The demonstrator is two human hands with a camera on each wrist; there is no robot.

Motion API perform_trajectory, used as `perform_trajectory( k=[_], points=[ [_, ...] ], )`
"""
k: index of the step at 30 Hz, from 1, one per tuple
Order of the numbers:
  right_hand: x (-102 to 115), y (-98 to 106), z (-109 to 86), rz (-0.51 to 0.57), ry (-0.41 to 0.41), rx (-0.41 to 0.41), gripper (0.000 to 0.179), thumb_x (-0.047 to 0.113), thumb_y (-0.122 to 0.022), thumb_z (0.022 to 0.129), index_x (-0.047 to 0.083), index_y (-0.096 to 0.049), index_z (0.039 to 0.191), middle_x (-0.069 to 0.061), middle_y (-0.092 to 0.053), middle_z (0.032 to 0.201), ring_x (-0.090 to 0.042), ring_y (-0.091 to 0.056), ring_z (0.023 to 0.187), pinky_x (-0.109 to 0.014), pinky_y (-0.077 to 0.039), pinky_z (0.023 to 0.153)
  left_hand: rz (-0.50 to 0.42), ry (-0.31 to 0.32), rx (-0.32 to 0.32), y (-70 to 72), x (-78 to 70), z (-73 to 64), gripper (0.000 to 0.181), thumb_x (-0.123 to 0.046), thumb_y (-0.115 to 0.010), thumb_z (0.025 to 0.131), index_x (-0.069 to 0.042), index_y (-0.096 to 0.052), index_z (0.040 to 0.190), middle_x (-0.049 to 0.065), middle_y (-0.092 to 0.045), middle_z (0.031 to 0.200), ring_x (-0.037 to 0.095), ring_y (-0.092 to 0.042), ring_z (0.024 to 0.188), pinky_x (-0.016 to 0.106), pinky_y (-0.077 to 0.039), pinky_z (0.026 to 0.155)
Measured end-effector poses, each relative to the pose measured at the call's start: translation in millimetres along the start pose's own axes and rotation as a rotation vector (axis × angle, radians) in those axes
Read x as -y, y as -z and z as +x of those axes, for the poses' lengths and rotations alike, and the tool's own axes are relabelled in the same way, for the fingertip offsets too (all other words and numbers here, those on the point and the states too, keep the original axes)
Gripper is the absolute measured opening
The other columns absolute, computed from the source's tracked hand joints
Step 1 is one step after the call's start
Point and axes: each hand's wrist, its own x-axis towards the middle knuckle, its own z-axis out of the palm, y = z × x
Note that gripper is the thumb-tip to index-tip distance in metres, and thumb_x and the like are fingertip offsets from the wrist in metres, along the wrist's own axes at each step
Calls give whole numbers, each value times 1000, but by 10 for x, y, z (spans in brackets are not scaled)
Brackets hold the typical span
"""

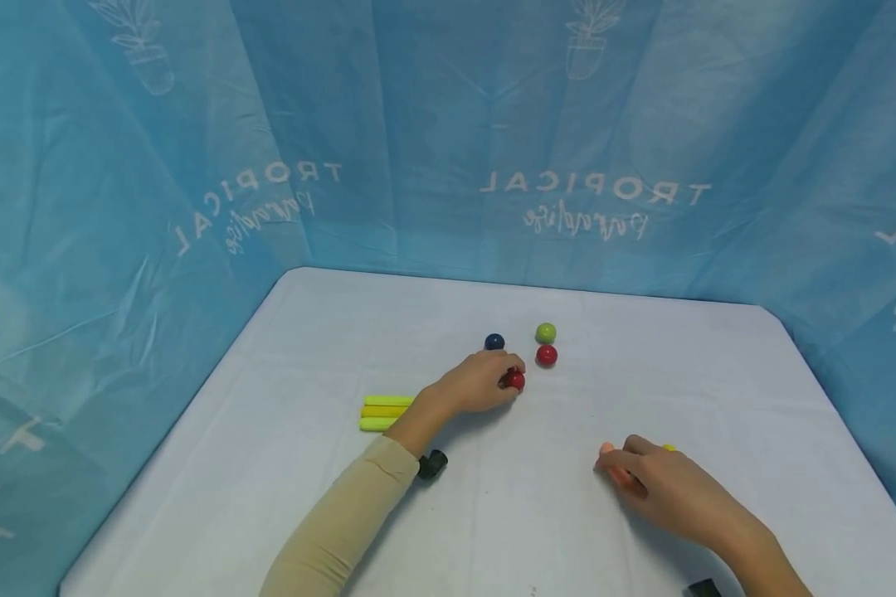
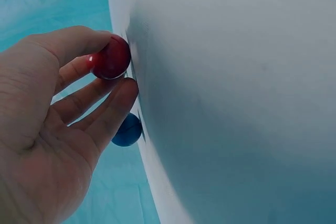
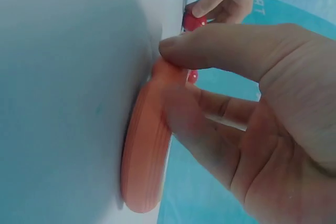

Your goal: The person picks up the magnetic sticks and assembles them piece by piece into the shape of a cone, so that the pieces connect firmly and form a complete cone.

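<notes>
My left hand (image 1: 481,383) pinches a glossy red ball (image 2: 111,59) between thumb and fingers, close over the white table. A dark blue ball (image 1: 494,341) sits just beyond that hand. To its right are a second red ball (image 1: 547,356) and a green ball (image 1: 545,333), close together. My right hand (image 1: 668,485) grips a long orange thing (image 3: 147,145) with ridged sides, a rounded end and a narrower neck; its thumb lies at the neck. Behind the right knuckles a bit of something yellow (image 1: 669,448) shows, mostly hidden.
Several yellow and yellow-green sticks (image 1: 385,411) lie side by side, partly covered by the left forearm. A black wrist-worn piece (image 1: 432,464) juts out at the left wrist. Blue printed curtains (image 1: 448,149) hang behind and beside the white table (image 1: 493,531).
</notes>
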Motion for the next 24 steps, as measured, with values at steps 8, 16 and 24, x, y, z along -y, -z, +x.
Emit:
perform_trajectory(
  k=[8, 16, 24],
  points=[
    [-61, -26, -32, -28, -13, -22, 46, 9, -75, 81, 21, -59, 121, 14, -46, 85, 0, -43, 62, -22, -45, 57, -16, 0, 0, -8, 10, -24, 33, -27, -66, 90, -19, -60, 121, -6, -58, 107, 9, -50, 93, 23, -47, 80],
    [-56, -18, 9, -46, -73, -51, 56, 9, -79, 78, 20, -56, 128, 9, -57, 94, -2, -52, 68, -28, -52, 63, -22, -14, -2, -2, 29, -55, 31, -26, -66, 90, -19, -61, 119, -7, -58, 104, 9, -49, 91, 22, -46, 78],
    [-28, -41, 105, 28, -73, -131, 56, 13, -79, 78, 16, -55, 128, 11, -56, 92, 1, -52, 69, -20, -47, 59, -25, -27, -9, 17, 33, -102, 29, -26, -67, 89, -19, -62, 117, -8, -59, 101, 10, -50, 89, 23, -46, 78]
  ],
)
